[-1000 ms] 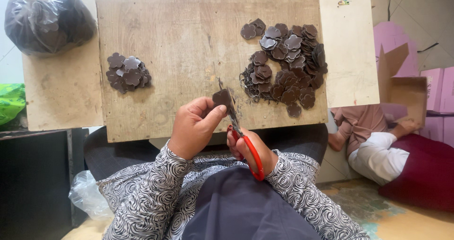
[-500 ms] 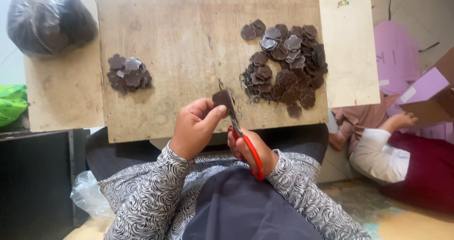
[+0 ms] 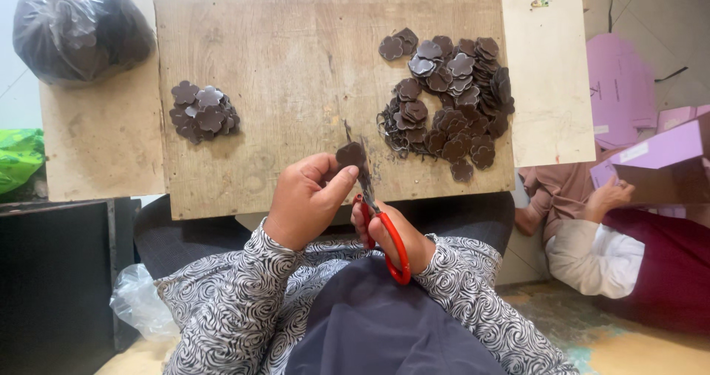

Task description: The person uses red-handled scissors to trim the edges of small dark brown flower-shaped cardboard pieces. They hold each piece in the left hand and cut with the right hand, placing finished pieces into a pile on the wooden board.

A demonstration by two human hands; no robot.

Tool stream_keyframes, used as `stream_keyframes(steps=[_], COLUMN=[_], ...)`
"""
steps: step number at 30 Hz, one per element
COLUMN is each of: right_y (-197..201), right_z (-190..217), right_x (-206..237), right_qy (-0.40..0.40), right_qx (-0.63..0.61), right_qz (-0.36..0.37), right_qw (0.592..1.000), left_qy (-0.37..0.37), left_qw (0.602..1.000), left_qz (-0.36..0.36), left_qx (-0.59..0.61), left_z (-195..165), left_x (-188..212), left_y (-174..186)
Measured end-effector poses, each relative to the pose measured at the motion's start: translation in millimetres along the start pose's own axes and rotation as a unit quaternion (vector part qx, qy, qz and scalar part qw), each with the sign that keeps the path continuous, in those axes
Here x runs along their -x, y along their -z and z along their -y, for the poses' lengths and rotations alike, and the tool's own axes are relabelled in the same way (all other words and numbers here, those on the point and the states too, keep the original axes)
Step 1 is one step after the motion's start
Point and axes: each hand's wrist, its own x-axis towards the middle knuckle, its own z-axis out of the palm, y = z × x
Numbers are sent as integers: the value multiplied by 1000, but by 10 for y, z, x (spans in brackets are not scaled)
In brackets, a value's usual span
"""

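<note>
My left hand (image 3: 305, 197) pinches a small dark brown flower-shaped piece (image 3: 350, 154) just above the near edge of a wooden board (image 3: 296, 64). My right hand (image 3: 396, 234) grips red-handled scissors (image 3: 379, 216), their blades pointing up beside the piece. A big heap of the same brown pieces (image 3: 451, 101) lies on the board's right half, with thin trimmings at its left side. A smaller pile (image 3: 203, 112) lies on the left half.
A dark plastic bag (image 3: 78, 27) sits at the far left of the table. A pale panel (image 3: 547, 72) lies right of the board. At the right, another person's hand (image 3: 610, 197) holds a pink box (image 3: 658, 160). A green bag (image 3: 18, 157) lies at left.
The other person's pink box has shifted lower at the right. My hands, the piece and the scissors stay in about the same place.
</note>
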Motion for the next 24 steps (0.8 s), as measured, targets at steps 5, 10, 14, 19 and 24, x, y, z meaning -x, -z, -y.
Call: stream_keyframes(steps=[5, 10, 14, 19, 24], right_y=[18, 8, -10, -30, -15], right_z=[0, -9, -4, 25, 57], right_x=[9, 27, 37, 40, 12], right_qy=[4, 7, -4, -21, 0], right_qx=[13, 12, -5, 0, 10], right_qz=[-4, -10, -14, -7, 22], right_qw=[1000, 1000, 1000, 1000, 1000], left_qy=[7, 24, 33, 16, 32], left_qw=[999, 998, 996, 987, 978], left_qz=[-4, -3, 1, -9, 21], left_qx=[38, 66, 78, 158, 204], left_z=[23, 71, 130, 187, 187], left_x=[8, 24, 33, 10, -9], left_y=[-47, -74, -88, -109, -79])
